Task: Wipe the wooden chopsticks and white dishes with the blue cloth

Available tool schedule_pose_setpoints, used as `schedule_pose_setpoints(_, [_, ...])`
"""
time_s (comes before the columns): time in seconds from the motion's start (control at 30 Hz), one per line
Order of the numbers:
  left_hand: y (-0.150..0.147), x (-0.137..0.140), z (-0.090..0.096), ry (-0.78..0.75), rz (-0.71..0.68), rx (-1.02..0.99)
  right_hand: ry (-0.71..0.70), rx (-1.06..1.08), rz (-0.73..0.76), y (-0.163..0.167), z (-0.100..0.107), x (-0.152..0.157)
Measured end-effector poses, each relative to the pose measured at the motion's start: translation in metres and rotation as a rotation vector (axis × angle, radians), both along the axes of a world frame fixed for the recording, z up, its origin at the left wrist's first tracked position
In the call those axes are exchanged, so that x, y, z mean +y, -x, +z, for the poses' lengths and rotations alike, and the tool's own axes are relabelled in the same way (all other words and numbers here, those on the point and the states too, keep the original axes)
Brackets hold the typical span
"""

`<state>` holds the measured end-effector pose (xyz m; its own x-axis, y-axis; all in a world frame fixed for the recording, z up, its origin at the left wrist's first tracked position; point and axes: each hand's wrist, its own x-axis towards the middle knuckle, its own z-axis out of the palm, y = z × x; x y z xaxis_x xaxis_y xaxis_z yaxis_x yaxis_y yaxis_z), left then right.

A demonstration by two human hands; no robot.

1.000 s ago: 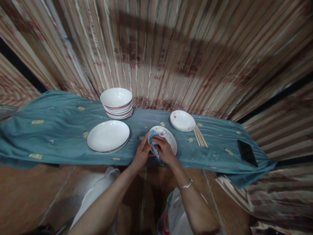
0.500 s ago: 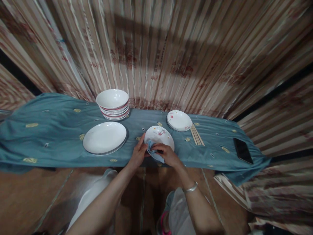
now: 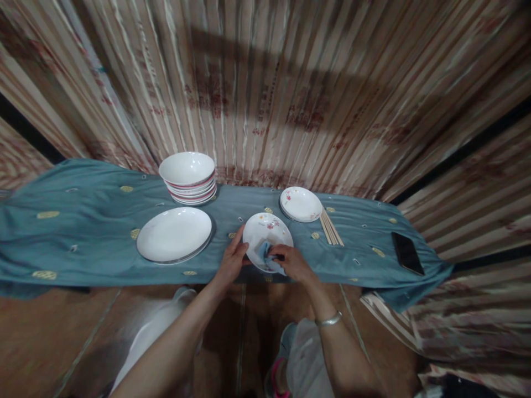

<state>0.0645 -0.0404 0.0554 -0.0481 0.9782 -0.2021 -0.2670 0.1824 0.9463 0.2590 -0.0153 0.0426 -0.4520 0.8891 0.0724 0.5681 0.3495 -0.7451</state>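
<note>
A white plate with small red and orange flowers (image 3: 258, 228) is tilted slightly near the front edge of the table. My left hand (image 3: 233, 257) grips its left rim, thumb on top and the other fingers partly hidden beneath. Bunched in the fingers of my right hand (image 3: 293, 263) is a light blue cloth (image 3: 264, 250), pressed against the plate's inner surface, with a loose end hanging over the near rim. Behind the plate, to the right, sits a short stack of matching flowered plates (image 3: 302, 203).
Several wooden chopsticks (image 3: 331, 228) lie beside the stacked plates. Farther right is a black phone (image 3: 407, 253). On the left are large oval plates (image 3: 174, 235) and a stack of white bowls (image 3: 187, 168). A teal cloth (image 3: 99, 221) covers the table; a striped curtain (image 3: 249, 83) hangs behind.
My right hand has moved the blue cloth rightward across the plate, away from my left thumb. The left hand keeps its hold on the rim. The whole view has shifted slightly.
</note>
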Motion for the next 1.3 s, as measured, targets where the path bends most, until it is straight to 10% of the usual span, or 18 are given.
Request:
schedule_pose_setpoints(1.0, [-0.003, 0.003, -0.002, -0.033, -0.005, 0.053, 0.042, 0.079, 0.092, 0.010, 0.007, -0.007])
schedule_pose_setpoints(1.3, [-0.004, -0.001, 0.001, -0.030, -0.007, 0.062, -0.146, 0.150, 0.058, 0.044, 0.010, -0.008])
